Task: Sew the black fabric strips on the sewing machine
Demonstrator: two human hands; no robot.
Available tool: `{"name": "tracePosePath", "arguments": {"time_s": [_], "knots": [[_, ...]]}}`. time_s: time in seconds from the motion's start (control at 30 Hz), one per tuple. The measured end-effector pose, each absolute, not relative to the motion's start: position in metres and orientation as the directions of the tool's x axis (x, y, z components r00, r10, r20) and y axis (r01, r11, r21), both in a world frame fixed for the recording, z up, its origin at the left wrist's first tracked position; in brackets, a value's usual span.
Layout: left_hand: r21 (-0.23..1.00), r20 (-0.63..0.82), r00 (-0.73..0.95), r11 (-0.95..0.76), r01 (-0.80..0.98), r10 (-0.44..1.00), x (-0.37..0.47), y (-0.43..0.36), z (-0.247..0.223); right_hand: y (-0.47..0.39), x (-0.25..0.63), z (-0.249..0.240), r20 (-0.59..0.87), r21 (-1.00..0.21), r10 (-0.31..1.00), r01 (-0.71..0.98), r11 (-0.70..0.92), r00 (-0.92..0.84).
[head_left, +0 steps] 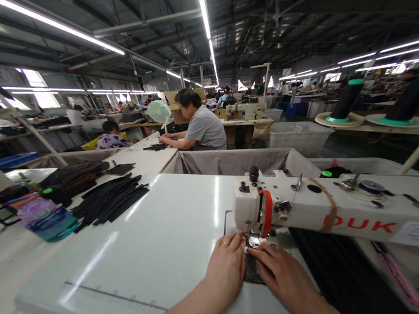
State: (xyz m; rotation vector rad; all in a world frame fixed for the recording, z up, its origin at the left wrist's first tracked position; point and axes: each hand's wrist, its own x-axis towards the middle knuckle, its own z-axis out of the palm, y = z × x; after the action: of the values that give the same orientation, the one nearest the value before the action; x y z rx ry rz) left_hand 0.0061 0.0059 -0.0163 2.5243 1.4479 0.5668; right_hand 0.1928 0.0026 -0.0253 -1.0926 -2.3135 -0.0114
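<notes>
Both my hands rest on the pale sewing table at the needle end of a white sewing machine (300,204). My left hand (226,263) lies palm down left of the presser foot (255,241), its fingers stretched forward and close together. From the right, my right hand (282,271) reaches in with its fingers extended, their tips close beside the foot. Between the hands shows a small dark patch (253,272); I cannot tell whether it is fabric or the machine's plate. Whatever lies under the fingertips is hidden. Black strips (345,281) lie in a long pile right of my right hand.
Another pile of black strips (112,200) sits on the left, near a blue-purple container (48,218). Pink-handled snips (400,279) lie at right. A cloth-lined bin (231,161) stands behind the table. Beyond it, a co-worker in grey (206,127) handles dark pieces. Thread cones (346,100) stand upper right.
</notes>
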Motion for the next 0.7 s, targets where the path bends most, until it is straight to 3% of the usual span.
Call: {"name": "tracePosePath", "arguments": {"time_s": [0.2, 0.3, 0.43, 0.6, 0.7], "knots": [[0.337, 0.271, 0.483, -0.552, 0.763, 0.833, 0.008, 0.003, -0.018, -0.002, 0.19, -0.018, 0.442, -0.252, 0.746, 0.729, 0.636, -0.498], [0.44, 0.33, 0.429, -0.539, 0.719, 0.841, 0.003, 0.01, -0.018, -0.006, 0.188, -0.013, 0.404, -0.266, 0.761, 0.731, 0.628, -0.507], [0.56, 0.379, 0.27, -0.452, 0.695, 0.885, -0.005, 0.035, -0.016, -0.005, 0.201, -0.01, 0.461, -0.142, 0.797, 0.854, 0.5, -0.39], [0.417, 0.305, 0.416, -0.513, 0.751, 0.857, 0.001, 0.053, -0.01, 0.002, 0.241, -0.012, 0.594, -0.067, 0.798, 0.983, 0.171, -0.099], [0.363, 0.304, 0.374, -0.469, 0.805, 0.876, 0.001, 0.052, -0.005, 0.004, 0.259, -0.015, 0.609, -0.046, 0.791, 0.994, 0.102, -0.053]]}}
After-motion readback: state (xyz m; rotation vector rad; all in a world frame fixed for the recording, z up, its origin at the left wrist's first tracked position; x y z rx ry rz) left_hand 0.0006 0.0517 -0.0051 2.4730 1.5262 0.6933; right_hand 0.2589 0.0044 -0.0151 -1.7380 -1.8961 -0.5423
